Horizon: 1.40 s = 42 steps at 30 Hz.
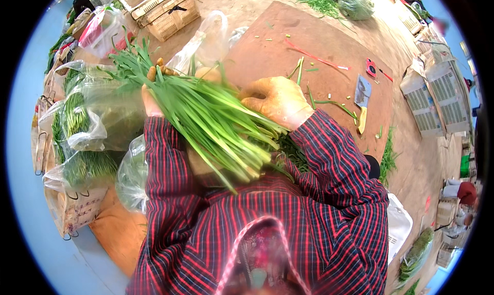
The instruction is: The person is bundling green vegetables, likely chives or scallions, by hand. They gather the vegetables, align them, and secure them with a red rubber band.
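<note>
Left hand clamped around the leafy part of a bunch of long green stalks, held in front of the torso, pale ends lower right. Hands apart; gloved right hand curled at the bunch's edge, can't tell if gripping any. Yellow-handled cleaver and scraps on brown board. Bagged greens at left.

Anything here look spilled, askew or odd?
Thin green stalks lie scattered on the flat brown board, and green scraps litter the tan floor past its right edge; unlike the held, long green bundle, they look spilled.
</note>
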{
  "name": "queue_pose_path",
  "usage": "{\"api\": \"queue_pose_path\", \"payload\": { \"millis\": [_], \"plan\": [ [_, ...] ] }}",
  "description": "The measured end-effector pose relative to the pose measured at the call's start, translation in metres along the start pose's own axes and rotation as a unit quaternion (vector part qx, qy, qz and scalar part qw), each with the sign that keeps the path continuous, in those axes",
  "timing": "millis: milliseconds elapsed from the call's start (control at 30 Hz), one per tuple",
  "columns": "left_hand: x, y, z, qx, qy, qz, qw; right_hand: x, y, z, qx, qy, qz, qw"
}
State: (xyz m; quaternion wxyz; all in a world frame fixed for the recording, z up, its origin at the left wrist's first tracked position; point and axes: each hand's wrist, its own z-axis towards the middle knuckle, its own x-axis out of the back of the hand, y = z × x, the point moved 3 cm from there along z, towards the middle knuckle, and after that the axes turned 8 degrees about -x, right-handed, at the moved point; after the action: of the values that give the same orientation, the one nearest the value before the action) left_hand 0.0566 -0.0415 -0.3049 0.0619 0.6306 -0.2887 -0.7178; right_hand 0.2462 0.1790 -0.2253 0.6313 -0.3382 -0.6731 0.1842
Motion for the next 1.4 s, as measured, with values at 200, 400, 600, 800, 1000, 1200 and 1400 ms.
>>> {"api": "queue_pose_path", "payload": {
  "millis": [200,400,600,800,1000,1200,1400],
  "plan": [
    [0.015,0.003,0.008,0.0,-0.041,-0.004,0.999,-0.015,0.02,0.009,-0.042,0.02,0.126,0.991],
    [0.015,0.005,0.003,-0.008,0.019,-0.043,0.999,0.021,0.107,0.002,0.08,0.04,0.765,0.638],
    [0.01,0.0,0.002,-0.004,0.013,-0.007,1.0,0.004,0.189,-0.067,-0.175,-0.045,0.488,0.854],
    [-0.069,-0.02,0.009,0.009,-0.062,0.099,0.993,0.046,0.068,-0.057,0.062,0.071,0.277,0.956],
    [-0.221,-0.118,-0.015,-0.046,-0.208,0.229,0.95,0.081,-0.003,-0.036,0.073,0.238,-0.081,0.965],
    [-0.294,-0.173,-0.053,-0.188,-0.329,0.44,0.814,0.092,0.055,-0.049,0.044,0.384,0.028,0.922],
    [-0.327,-0.223,-0.092,-0.099,-0.289,0.299,0.904,0.094,0.107,-0.027,0.162,0.354,0.647,0.655]
  ]
}}
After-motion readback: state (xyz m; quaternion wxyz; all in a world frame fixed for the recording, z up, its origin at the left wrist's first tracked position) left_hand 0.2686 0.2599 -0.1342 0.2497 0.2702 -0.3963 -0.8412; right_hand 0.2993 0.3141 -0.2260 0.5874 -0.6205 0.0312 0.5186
